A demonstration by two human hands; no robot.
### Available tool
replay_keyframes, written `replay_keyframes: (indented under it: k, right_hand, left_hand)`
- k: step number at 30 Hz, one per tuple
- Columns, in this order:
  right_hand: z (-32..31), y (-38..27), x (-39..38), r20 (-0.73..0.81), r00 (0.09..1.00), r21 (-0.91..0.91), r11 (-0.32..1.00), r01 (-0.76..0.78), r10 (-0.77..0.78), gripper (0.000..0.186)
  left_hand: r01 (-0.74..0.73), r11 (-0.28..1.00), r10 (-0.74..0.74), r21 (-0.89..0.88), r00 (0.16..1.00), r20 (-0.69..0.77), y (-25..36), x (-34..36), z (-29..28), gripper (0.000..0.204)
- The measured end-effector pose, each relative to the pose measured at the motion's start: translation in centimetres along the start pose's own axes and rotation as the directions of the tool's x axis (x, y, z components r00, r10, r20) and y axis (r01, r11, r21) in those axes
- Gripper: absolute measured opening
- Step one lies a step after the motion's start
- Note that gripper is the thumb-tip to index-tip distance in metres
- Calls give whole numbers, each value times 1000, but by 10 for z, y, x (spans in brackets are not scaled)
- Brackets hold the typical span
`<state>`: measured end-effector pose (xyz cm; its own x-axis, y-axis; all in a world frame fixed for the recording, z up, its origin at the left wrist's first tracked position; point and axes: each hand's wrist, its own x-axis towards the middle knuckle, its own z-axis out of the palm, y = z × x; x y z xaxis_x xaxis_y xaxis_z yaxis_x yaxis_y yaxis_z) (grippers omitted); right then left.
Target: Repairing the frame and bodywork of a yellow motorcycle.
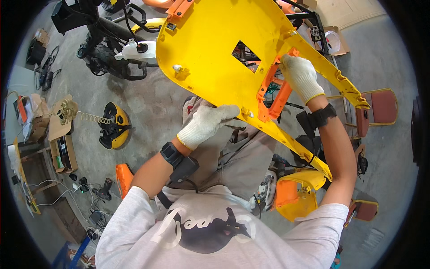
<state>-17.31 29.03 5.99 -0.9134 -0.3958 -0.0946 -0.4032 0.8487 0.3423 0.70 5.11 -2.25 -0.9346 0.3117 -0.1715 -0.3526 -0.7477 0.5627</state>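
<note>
A large yellow plastic panel [201, 45] with a square cutout and long lower arms spans the upper middle of the view. My right hand [299, 76], in a white knit glove, is closed on the upper end of an orange bracket [280, 101] lying against the panel, right of the cutout. My left hand [208, 121], gloved likewise, has its fingertips curled on the panel's lower edge near a small white fitting; how its thumb sits is hidden. Black devices [318, 116] are strapped to both wrists.
A black vehicle frame [98, 40] stands upper left. On the concrete floor [80, 148] are a yellow-and-black part [114, 125], cardboard boxes [60, 143], cables and a power drill [105, 188]. More yellow parts [298, 201] lie below the panel; red chairs [383, 107] stand at right.
</note>
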Motion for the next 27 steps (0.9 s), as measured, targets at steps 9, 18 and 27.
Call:
replay_keyframes:
  k: [9,18,27]
  right_hand:
    - [18,6,12,90,996,-71,997,-1,8,30]
    - [14,11,-1,12,1000,-39,999,4,-4,30]
    - [5,0,-2,49,997,33,998,-53,51,30]
  left_hand:
    - [10,962,-5,274,1000,-19,-9,7,-8,49]
    - [23,987,-20,158,1000,-16,-9,3,4,51]
    - [-8,970,23,242,998,-61,-13,3,-1,48]
